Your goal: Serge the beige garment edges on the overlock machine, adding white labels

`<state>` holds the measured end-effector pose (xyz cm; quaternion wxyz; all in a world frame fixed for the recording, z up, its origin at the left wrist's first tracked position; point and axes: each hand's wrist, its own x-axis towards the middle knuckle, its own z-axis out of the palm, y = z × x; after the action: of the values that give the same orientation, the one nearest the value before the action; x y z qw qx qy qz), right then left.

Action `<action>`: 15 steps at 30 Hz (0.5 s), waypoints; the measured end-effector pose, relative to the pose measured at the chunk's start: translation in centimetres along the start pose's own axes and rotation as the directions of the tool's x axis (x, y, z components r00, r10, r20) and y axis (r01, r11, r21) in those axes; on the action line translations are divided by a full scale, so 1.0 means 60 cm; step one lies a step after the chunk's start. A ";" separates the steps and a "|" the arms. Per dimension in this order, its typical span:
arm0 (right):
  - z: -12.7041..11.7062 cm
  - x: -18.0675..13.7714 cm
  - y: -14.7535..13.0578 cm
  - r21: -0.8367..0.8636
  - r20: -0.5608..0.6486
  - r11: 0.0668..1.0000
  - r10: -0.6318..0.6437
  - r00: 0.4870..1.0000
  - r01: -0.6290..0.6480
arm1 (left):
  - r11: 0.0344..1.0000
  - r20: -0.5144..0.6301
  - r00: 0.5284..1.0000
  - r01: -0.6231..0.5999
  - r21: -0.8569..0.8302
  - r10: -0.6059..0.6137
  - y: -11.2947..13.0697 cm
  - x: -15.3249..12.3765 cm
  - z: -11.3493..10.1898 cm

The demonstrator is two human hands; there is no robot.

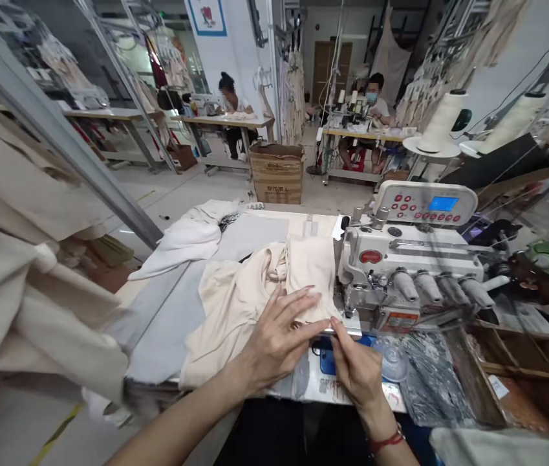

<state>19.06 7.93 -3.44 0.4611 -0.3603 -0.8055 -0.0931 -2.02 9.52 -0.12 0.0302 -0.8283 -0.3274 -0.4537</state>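
Observation:
A cream garment (235, 291) lies bunched on the table, and a smooth part of it reaches the front of a white overlock sewing machine (414, 259). On that smooth part my left hand (277, 336) rests with its fingers spread, pressing the cloth flat. My right hand (359, 366) pinches the near edge of the cloth between thumb and forefinger, just in front of the machine's needle area. The tips of my left fingers come close to that pinch. Whether the cloth lies under the presser foot is hard to make out.
White cloth (189, 233) lies at the table's far left. Thread cones (441, 120) stand behind the machine, with a wooden compartment tray (521, 369) at right. Draped cream fabric (32, 291) hangs on the left. A cardboard box (277, 171) and two people at sewing tables are beyond.

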 end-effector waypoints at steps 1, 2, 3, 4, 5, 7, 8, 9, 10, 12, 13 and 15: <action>0.003 -0.002 0.001 -0.012 -0.001 1.000 0.004 1.000 -0.004 | 0.998 -0.020 0.998 0.063 0.019 -0.063 -0.004 -0.020 -0.006; 0.005 -0.005 0.003 -0.021 -0.002 1.000 0.007 1.000 -0.007 | 0.985 -0.035 0.985 0.172 0.015 -0.171 -0.010 -0.042 -0.014; 0.007 -0.007 0.005 -0.024 -0.002 1.000 0.010 1.000 -0.010 | 0.947 -0.036 0.946 0.321 -0.023 -0.322 -0.017 -0.066 -0.024; 0.009 -0.010 0.006 -0.020 -0.005 1.000 0.012 1.000 -0.013 | 0.874 -0.013 0.876 0.479 -0.082 -0.481 -0.024 -0.091 -0.038; 0.011 -0.012 0.008 -0.008 -0.010 1.000 0.015 1.000 -0.015 | 0.776 0.032 0.787 0.614 -0.144 -0.616 -0.031 -0.114 -0.055; 0.013 -0.016 0.012 0.024 -0.023 1.000 0.021 1.000 -0.020 | 0.598 0.130 0.636 0.765 -0.240 -0.761 -0.039 -0.153 -0.097; 0.015 -0.018 0.013 0.034 -0.029 0.999 0.039 0.999 -0.038 | 0.544 0.157 0.596 0.793 -0.275 -0.788 -0.039 -0.168 -0.120; 0.016 -0.020 0.014 0.038 -0.034 0.997 0.072 0.997 -0.071 | 0.513 0.167 0.575 0.803 -0.304 -0.801 -0.035 -0.180 -0.145; 0.018 -0.022 0.015 0.037 -0.040 0.992 0.119 0.992 -0.117 | 0.489 0.167 0.560 0.807 -0.332 -0.812 -0.029 -0.190 -0.168; 0.021 -0.025 0.015 0.026 -0.047 0.970 0.243 0.969 -0.242 | 0.420 0.161 0.517 0.811 -0.408 -0.841 -0.013 -0.206 -0.208; 0.023 -0.026 0.015 0.021 -0.060 0.951 0.308 0.950 -0.307 | 0.388 0.155 0.497 0.806 -0.448 -0.854 -0.005 -0.213 -0.224; 0.025 -0.026 0.014 0.032 -0.084 0.916 0.402 0.912 -0.400 | 0.340 0.120 0.465 0.777 -0.529 -0.877 0.005 -0.230 -0.253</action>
<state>19.10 8.50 -5.72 0.5081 -0.5102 -0.6940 -0.0068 -18.12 -3.09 -1.76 -0.3966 -0.4729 -0.5637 -0.5490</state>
